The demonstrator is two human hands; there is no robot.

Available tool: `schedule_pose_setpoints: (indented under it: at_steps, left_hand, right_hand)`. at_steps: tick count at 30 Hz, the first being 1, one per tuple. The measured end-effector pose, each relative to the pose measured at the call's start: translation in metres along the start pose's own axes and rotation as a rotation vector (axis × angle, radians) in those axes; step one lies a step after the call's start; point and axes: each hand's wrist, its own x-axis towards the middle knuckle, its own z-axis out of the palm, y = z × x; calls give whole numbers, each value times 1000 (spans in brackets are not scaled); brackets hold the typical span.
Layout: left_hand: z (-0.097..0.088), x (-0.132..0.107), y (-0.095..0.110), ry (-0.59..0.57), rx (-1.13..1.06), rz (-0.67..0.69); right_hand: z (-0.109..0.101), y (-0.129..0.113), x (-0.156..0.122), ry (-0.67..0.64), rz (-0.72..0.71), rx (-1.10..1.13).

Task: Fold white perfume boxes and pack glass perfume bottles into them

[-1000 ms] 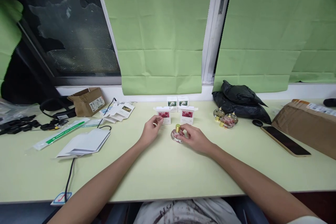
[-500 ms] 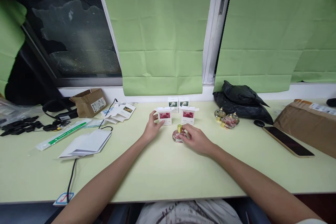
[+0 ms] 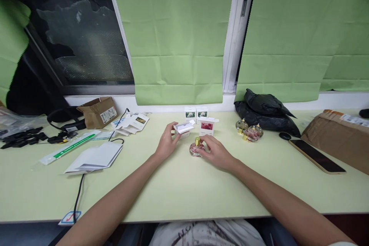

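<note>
My left hand (image 3: 167, 141) grips a small white box (image 3: 184, 128) by its sides, and the box tilts so its opened top faces me. In my right hand (image 3: 216, 152) is a round glass perfume bottle (image 3: 195, 149) with a gold cap and pink contents, standing upright on the table. Just behind the bottle, a second white box (image 3: 206, 127) with a pink picture stands with its flaps up. Two white boxes with green pictures (image 3: 190, 113) stand side by side farther back.
Several more bottles (image 3: 252, 133) sit right of centre, by black plastic bags (image 3: 266, 113). A phone (image 3: 316, 155) and a large brown parcel (image 3: 337, 138) lie at the right. On the left are folded white papers (image 3: 96, 156), an open cardboard box (image 3: 97, 113) and cables.
My left hand has closed on the left white box and tipped it toward me, so its open top now shows. My right hand and the bottle stay in place.
</note>
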Motion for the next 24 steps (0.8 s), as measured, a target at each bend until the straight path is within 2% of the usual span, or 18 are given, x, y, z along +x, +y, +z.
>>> schedule_pose_setpoints:
  at_steps: [6, 9, 14, 24]
  left_hand:
    - [-5, -5, 9, -112, 165, 314]
    - [-5, -6, 8, -123, 236, 392]
    - [-4, -7, 4, -110, 312, 389]
    - [-4, -7, 8, -59, 302, 326]
  right_hand:
    - [1, 2, 0, 17, -15, 12]
    - [-1, 0, 0, -1, -35, 13]
    - [-1, 0, 0, -7, -48, 16]
    - [-1, -1, 1, -9, -48, -44]
